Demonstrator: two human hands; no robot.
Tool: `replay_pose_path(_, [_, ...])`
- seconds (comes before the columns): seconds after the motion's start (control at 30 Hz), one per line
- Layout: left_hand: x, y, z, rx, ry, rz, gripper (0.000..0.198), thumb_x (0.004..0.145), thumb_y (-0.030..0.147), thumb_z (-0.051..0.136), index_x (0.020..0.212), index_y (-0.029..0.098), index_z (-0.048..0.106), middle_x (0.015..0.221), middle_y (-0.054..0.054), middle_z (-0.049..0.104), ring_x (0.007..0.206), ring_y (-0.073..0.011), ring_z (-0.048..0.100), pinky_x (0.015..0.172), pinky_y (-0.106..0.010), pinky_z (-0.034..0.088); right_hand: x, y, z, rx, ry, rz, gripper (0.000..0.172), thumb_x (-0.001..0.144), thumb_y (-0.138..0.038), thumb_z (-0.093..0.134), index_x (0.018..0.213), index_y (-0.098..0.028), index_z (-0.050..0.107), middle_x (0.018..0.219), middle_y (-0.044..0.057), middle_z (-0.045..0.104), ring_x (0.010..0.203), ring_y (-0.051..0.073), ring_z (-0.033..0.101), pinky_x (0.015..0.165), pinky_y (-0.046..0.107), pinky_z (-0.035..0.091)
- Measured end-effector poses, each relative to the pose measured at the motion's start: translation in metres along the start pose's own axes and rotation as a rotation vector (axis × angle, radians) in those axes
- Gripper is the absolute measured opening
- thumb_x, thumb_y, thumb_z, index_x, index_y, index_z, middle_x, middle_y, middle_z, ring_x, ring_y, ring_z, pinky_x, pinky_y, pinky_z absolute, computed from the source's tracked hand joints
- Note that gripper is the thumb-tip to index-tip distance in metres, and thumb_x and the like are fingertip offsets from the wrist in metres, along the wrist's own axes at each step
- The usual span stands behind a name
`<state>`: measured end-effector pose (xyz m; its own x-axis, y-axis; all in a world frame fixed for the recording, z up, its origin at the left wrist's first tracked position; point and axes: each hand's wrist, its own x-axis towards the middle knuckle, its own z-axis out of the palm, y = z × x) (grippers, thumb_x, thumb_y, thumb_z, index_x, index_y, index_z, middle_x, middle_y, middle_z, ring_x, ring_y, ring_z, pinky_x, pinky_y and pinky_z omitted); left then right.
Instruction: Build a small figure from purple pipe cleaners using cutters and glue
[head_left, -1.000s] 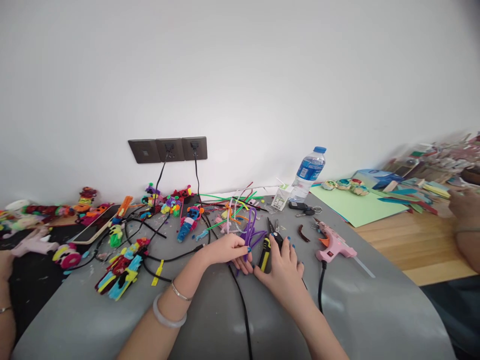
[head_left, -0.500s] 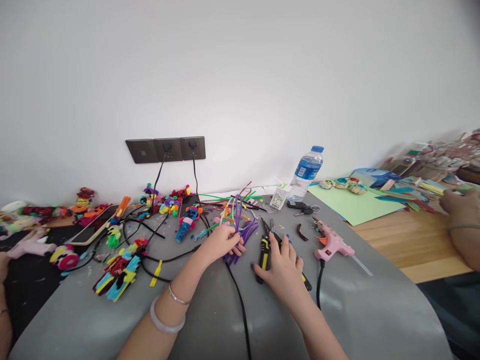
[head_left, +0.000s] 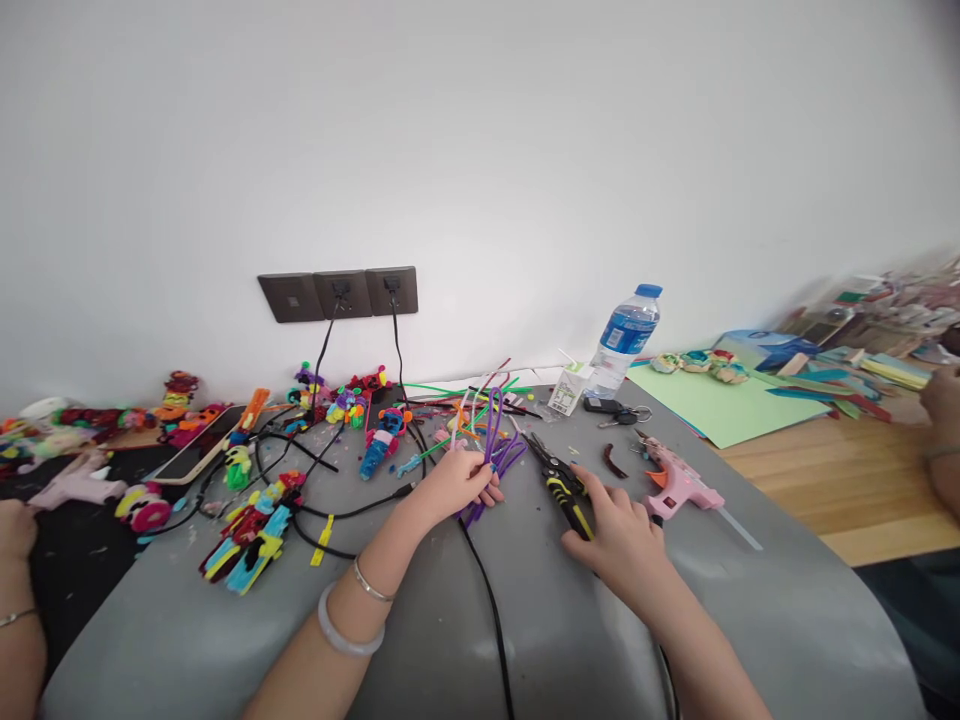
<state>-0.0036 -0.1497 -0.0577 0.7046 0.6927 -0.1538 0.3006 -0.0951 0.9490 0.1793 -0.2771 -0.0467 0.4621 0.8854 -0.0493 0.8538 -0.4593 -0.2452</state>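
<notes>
My left hand is closed around a bunch of purple pipe cleaners; their bent loops stick up above the fingers and some ends show below. To its right, my right hand grips the black-and-yellow handles of a pair of pliers. The pliers' jaws point away toward the back left, and part of the handles is hidden under the palm. Just right of that hand lies a pink hot glue gun with a clear glue stick. A curved brown piece rests between the pliers and the glue gun.
Colourful pipe-cleaner figures and black cables spread over the left side. A water bottle, a small drink carton and keys stand or lie at the back. Green paper is at right. Other people's hands show at both edges.
My right hand has gone from spread over the pliers to closed on their handles, which have come together and swung. My left hand keeps the purple pipe cleaners. The view has shifted slightly.
</notes>
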Motion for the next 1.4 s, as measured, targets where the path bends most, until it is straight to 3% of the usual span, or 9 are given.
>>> replay_pose_path(0.13, [-0.002,0.003,0.0,0.02,-0.009,-0.018,0.026,0.094,0.028,0.043,0.077,0.012,0.055,0.08,-0.015,0.075,0.066,-0.0162,0.072,0.062,-0.026,0.055,0.004,0.017,-0.013,0.473,0.01,0.057,0.075,0.067,-0.033,0.057,0.14,-0.022,0.043,0.116,0.014,0.061,0.106,0.034,0.058,0.084,0.046,0.047])
replay_pose_path(0.3, [-0.005,0.006,-0.001,0.055,-0.031,0.019,0.029,0.095,0.032,0.042,0.077,0.013,0.055,0.082,-0.015,0.074,0.067,-0.0162,0.071,0.064,-0.027,0.055,-0.004,0.028,-0.033,1.134,-0.02,-0.033,0.074,0.08,-0.05,0.043,0.145,-0.015,0.037,0.121,0.021,0.063,0.107,0.035,0.062,0.084,0.048,0.048])
replay_pose_path(0.47, [-0.006,0.006,-0.002,0.065,-0.042,0.024,0.031,0.096,0.034,0.041,0.079,0.012,0.056,0.083,-0.014,0.074,0.07,-0.0159,0.071,0.066,-0.027,0.055,-0.013,0.015,-0.054,1.129,-0.062,-0.138,0.071,0.083,-0.059,0.035,0.14,-0.019,0.051,0.124,0.024,0.062,0.108,0.041,0.06,0.086,0.055,0.046])
replay_pose_path(0.57, [-0.006,0.004,-0.002,0.073,-0.041,0.025,0.032,0.095,0.036,0.042,0.079,0.013,0.056,0.083,-0.014,0.074,0.07,-0.0162,0.071,0.067,-0.028,0.056,-0.017,0.007,-0.052,1.13,-0.148,-0.244,0.085,0.084,-0.063,0.013,0.147,-0.012,0.041,0.121,0.025,0.062,0.106,0.04,0.062,0.082,0.055,0.048])
replay_pose_path(0.7, [-0.006,0.002,-0.002,0.08,-0.046,0.051,0.031,0.094,0.039,0.044,0.081,0.013,0.057,0.084,-0.013,0.074,0.072,-0.0172,0.071,0.068,-0.029,0.056,-0.024,0.0,-0.042,1.205,-0.265,-0.234,0.097,0.081,-0.063,-0.006,0.15,-0.005,0.029,0.115,0.025,0.062,0.096,0.037,0.065,0.078,0.051,0.05])
replay_pose_path(0.9, [-0.006,-0.003,-0.003,0.15,-0.056,0.107,0.029,0.096,0.036,0.041,0.081,0.016,0.055,0.082,-0.009,0.073,0.073,-0.0158,0.071,0.069,-0.028,0.055,-0.029,-0.012,-0.042,1.264,-0.354,-0.28,0.092,0.076,-0.069,0.014,0.148,-0.014,0.034,0.102,0.019,0.063,0.074,0.029,0.063,0.068,0.045,0.051])
replay_pose_path(1.1, [-0.007,0.0,-0.003,0.224,-0.077,0.154,0.028,0.097,0.032,0.038,0.077,0.017,0.051,0.081,-0.007,0.072,0.075,-0.0162,0.072,0.069,-0.026,0.053,-0.03,-0.015,-0.037,1.659,-0.603,-0.253,0.059,0.069,-0.06,0.047,0.112,-0.021,0.06,0.089,0.013,0.061,0.064,0.024,0.053,0.063,0.042,0.049])
replay_pose_path(1.23, [-0.01,0.005,-0.003,0.3,-0.081,0.194,0.028,0.096,0.03,0.039,0.072,0.019,0.047,0.078,-0.005,0.071,0.077,-0.0173,0.073,0.071,-0.027,0.052,-0.028,-0.015,-0.033,1.674,-0.651,-0.234,0.046,0.072,-0.059,0.048,0.097,-0.023,0.06,0.087,0.012,0.06,0.067,0.024,0.053,0.063,0.04,0.05])
replay_pose_path(1.4, [-0.012,0.009,-0.001,0.451,-0.04,0.272,0.029,0.095,0.027,0.04,0.067,0.02,0.043,0.071,-0.002,0.072,0.078,-0.0187,0.072,0.086,-0.032,0.049,-0.027,-0.014,-0.038,1.674,-0.647,-0.242,0.048,0.077,-0.062,0.042,0.096,-0.022,0.061,0.091,0.013,0.06,0.068,0.023,0.055,0.064,0.039,0.051])
